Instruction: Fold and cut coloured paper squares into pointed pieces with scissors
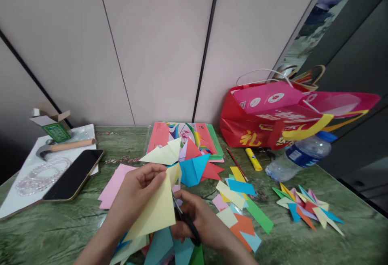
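Note:
My left hand [142,184] is closed on a pale yellow sheet of paper [156,212], pinching it near its top edge. In my right hand [194,216] is a pair of black-handled scissors [188,223], with the blades at the sheet's right edge. Part of the blades is hidden by the paper and my fingers. Just beyond my hands lie folded paper pieces, among them a blue one [192,170] and a cream one [165,153]. Pink sheets [117,182] lie left of my left hand. Several coloured pieces [160,246] lie under my wrists.
Colourful paper strips [257,212] and a multicoloured folded paper star [306,206] lie to the right. Behind are a pack of paper [160,137], a glue stick [253,160], a water bottle [298,157] and a red bag [242,123]. A phone [74,174] and hammer [69,145] are left.

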`<state>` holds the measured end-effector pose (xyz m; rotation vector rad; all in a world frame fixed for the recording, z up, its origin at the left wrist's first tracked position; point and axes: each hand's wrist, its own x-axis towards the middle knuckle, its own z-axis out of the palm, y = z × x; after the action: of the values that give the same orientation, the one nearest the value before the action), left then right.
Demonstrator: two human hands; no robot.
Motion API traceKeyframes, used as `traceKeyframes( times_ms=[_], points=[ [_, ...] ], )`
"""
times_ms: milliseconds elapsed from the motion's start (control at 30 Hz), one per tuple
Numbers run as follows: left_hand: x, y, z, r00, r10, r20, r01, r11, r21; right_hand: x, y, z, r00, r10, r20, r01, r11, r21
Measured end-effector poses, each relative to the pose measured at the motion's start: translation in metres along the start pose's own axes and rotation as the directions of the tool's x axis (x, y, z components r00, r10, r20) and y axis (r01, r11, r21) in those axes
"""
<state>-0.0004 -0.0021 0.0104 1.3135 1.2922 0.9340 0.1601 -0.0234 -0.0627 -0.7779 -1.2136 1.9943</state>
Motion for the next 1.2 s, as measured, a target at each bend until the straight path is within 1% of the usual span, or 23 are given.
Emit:
traceKeyframes(
  times_ms=[133,233,333,500,600,733,900,1067,1200],
  points=[
    [-0.001,-0.001,0.003,1.000,-0.003,0.024,0.003,1.000,0.015,0.000,0.002,-0.001,0.998,-0.058,0.035,0.056,0.997,0.052],
    [-0.002,-0.001,0.003,1.000,0.017,-0.019,-0.017,0.999,0.027,0.000,0.004,-0.002,0.995,-0.101,0.027,0.098,0.992,0.083],
    [-0.002,-0.002,0.002,0.998,0.029,-0.055,-0.029,1.000,0.007,0.000,0.004,-0.002,0.993,-0.121,0.012,0.120,0.990,0.070],
    [-0.001,-0.004,0.002,0.999,0.031,0.033,-0.032,0.999,0.032,-0.001,0.001,0.001,0.990,-0.137,0.031,0.132,0.984,0.124],
    [-0.001,-0.005,0.004,0.998,0.045,0.049,-0.048,0.997,0.063,-0.001,-0.003,0.005,0.986,-0.157,0.046,0.150,0.979,0.137],
    [0.000,-0.006,0.007,0.996,0.058,0.067,-0.063,0.995,0.079,0.000,-0.009,0.008,0.980,-0.198,0.013,0.195,0.973,0.121],
    [0.002,-0.006,0.011,0.998,0.060,0.026,-0.060,0.998,0.022,0.000,-0.009,0.010,0.968,-0.249,-0.034,0.251,0.967,0.047],
    [0.001,-0.006,0.014,0.994,0.089,0.069,-0.094,0.993,0.070,0.000,-0.008,0.012,0.962,-0.263,-0.068,0.266,0.964,0.028],
    [0.000,-0.005,0.017,0.993,0.093,0.070,-0.099,0.992,0.082,0.000,-0.007,0.012,0.958,-0.272,-0.091,0.276,0.960,0.034]
  ],
)
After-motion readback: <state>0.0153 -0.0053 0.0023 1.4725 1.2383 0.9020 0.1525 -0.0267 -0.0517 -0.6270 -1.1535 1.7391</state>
